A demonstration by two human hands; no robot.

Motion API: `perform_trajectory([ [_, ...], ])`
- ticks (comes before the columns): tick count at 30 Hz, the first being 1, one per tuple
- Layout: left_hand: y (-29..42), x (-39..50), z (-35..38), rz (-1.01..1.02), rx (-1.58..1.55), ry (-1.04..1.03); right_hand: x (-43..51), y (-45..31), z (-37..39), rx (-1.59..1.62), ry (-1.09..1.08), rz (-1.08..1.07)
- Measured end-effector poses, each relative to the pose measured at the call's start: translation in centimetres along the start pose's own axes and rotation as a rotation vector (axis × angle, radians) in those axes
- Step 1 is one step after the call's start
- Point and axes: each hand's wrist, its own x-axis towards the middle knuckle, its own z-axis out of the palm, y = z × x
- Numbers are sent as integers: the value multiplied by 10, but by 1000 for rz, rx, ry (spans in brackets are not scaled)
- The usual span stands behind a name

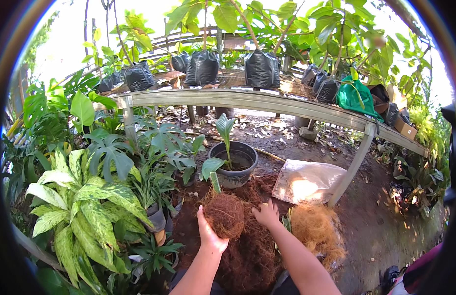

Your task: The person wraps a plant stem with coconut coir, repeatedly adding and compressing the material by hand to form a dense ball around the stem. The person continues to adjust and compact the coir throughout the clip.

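Observation:
My left hand (210, 232) cups a round ball of brown coconut fibre (225, 216) from its left side and below. A short green leaf or stem piece (215, 182) shows just behind the top of the ball; whether it is joined to it I cannot tell. To the right, my right hand (267, 214) is spread with its fingers apart over loose reddish-brown coir (250, 254), apart from the ball. Beyond the ball stands a black plastic pot (238, 177) with a young broad-leaved plant (226, 142) in it.
Tan fibre (314, 228) lies beside my right forearm, near a plastic sack (307, 180). A wooden bench (228, 97) crosses behind, holding black grow bags (262, 70) and a green bag (357, 96). Variegated foliage (91, 202) crowds the left. Part of another person (421, 273) shows lower right.

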Motion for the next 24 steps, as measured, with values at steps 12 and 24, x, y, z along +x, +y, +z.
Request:
perform_trajectory([
  [12,18,11,-6,90,5,132,-189,17,256,188,-508,229],
  [24,9,22,-7,29,49,129,-152,-6,225,209,-573,358],
])
